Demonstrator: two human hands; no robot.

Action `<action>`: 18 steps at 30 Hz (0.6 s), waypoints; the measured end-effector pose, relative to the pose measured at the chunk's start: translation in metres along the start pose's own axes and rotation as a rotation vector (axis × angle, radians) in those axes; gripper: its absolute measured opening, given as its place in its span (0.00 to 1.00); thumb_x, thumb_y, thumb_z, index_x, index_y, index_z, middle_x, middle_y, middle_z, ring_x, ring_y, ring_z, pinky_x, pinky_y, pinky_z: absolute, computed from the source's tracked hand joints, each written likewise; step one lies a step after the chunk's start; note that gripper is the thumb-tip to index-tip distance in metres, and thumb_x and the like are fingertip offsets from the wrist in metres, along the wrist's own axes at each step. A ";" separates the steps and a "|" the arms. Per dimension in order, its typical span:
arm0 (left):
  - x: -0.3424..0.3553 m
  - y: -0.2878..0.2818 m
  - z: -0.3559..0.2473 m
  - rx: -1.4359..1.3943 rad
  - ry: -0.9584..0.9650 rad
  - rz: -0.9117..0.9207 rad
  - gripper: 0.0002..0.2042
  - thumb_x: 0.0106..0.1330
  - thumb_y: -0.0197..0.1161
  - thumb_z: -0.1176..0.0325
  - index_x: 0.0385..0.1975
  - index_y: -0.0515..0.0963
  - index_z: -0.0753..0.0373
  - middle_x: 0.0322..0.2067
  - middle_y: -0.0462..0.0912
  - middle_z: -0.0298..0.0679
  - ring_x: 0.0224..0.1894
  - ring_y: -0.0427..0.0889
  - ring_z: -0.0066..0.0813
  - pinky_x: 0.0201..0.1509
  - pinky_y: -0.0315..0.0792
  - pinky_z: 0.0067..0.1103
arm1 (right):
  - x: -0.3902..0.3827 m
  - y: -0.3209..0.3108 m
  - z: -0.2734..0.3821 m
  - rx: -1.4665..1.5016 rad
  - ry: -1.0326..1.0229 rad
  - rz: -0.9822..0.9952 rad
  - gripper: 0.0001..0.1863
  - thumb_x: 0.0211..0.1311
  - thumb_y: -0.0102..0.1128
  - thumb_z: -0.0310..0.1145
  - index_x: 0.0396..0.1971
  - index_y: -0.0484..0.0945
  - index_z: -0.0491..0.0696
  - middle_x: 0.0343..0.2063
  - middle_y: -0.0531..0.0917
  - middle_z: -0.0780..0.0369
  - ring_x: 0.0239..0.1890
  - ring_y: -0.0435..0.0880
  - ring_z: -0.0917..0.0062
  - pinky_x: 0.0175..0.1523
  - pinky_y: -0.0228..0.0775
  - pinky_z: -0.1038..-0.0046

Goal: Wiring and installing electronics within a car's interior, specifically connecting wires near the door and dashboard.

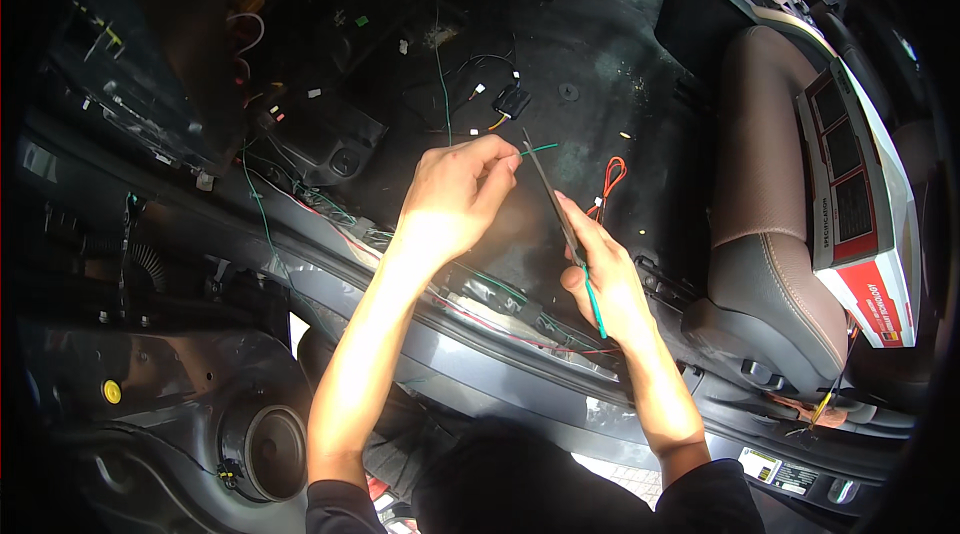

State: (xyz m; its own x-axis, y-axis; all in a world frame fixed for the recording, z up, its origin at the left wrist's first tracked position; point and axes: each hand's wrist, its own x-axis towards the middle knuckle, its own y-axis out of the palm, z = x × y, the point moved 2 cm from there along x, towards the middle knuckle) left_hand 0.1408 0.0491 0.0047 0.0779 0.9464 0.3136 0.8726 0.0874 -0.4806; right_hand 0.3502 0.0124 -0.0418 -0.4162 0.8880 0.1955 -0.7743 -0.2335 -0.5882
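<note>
My left hand (452, 192) is closed, thumb and forefinger pinching a thin green wire (541, 148) whose short end sticks out to the right. In my right hand (612, 279) is a pair of scissors (552, 194) with long dark blades and a teal handle. The blade tips meet the green wire just beyond my left fingertips; whether they are closed on it is too small to tell. A green strand (443, 84) runs up behind my left hand across the dark car floor.
Loose wires and a small black connector box (512, 101) lie on the floor, with a red wire loop (613, 174) nearby. A brown seat (760, 144) carries a red-and-white box (868, 214) at right. Wiring follows the door sill (480, 374); an opened door with a speaker (275, 454) stands lower left.
</note>
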 end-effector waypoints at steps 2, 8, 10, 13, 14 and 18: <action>-0.005 0.001 -0.008 0.011 0.024 -0.028 0.06 0.67 0.58 0.73 0.35 0.80 0.69 0.21 0.81 0.41 0.23 0.82 0.22 0.27 0.71 0.18 | 0.008 -0.005 0.013 -0.045 -0.022 0.053 0.47 0.57 0.43 0.72 0.67 0.62 0.51 0.29 0.75 0.55 0.30 0.79 0.61 0.39 0.72 0.64; -0.014 -0.004 -0.021 0.105 0.106 -0.144 0.05 0.64 0.59 0.76 0.34 0.80 0.70 0.22 0.81 0.41 0.22 0.80 0.23 0.26 0.70 0.18 | 0.016 -0.010 0.030 0.209 0.030 0.147 0.45 0.60 0.40 0.70 0.65 0.64 0.47 0.40 0.81 0.49 0.37 0.83 0.55 0.42 0.74 0.65; -0.015 -0.006 -0.026 0.142 0.118 -0.153 0.04 0.63 0.60 0.77 0.35 0.80 0.69 0.22 0.79 0.42 0.21 0.78 0.24 0.26 0.68 0.19 | 0.021 -0.008 0.030 0.211 -0.008 0.131 0.45 0.61 0.40 0.70 0.64 0.64 0.46 0.40 0.81 0.48 0.37 0.83 0.55 0.43 0.73 0.66; -0.017 -0.009 -0.025 0.190 0.146 -0.161 0.04 0.63 0.60 0.77 0.35 0.80 0.69 0.23 0.79 0.42 0.22 0.78 0.24 0.26 0.68 0.19 | 0.024 -0.008 0.029 0.216 -0.049 0.117 0.43 0.62 0.40 0.68 0.62 0.66 0.45 0.38 0.82 0.49 0.35 0.84 0.56 0.41 0.73 0.67; -0.018 -0.010 -0.025 0.224 0.165 -0.163 0.03 0.63 0.61 0.78 0.34 0.80 0.69 0.24 0.79 0.41 0.23 0.78 0.25 0.26 0.68 0.19 | 0.025 -0.009 0.028 0.218 -0.049 0.122 0.42 0.62 0.41 0.67 0.62 0.67 0.45 0.35 0.82 0.50 0.33 0.84 0.57 0.40 0.73 0.68; -0.019 -0.006 -0.026 0.342 0.210 -0.202 0.03 0.60 0.62 0.80 0.32 0.79 0.69 0.24 0.79 0.39 0.21 0.76 0.27 0.26 0.69 0.20 | 0.029 -0.011 0.031 0.249 -0.030 0.150 0.37 0.63 0.49 0.62 0.60 0.69 0.45 0.26 0.81 0.53 0.26 0.83 0.62 0.35 0.73 0.72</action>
State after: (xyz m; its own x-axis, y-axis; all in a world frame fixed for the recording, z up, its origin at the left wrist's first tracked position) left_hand 0.1467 0.0230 0.0227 0.0490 0.8192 0.5714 0.6733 0.3954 -0.6247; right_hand 0.3324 0.0282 -0.0054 -0.5461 0.8248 0.1466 -0.7946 -0.4545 -0.4026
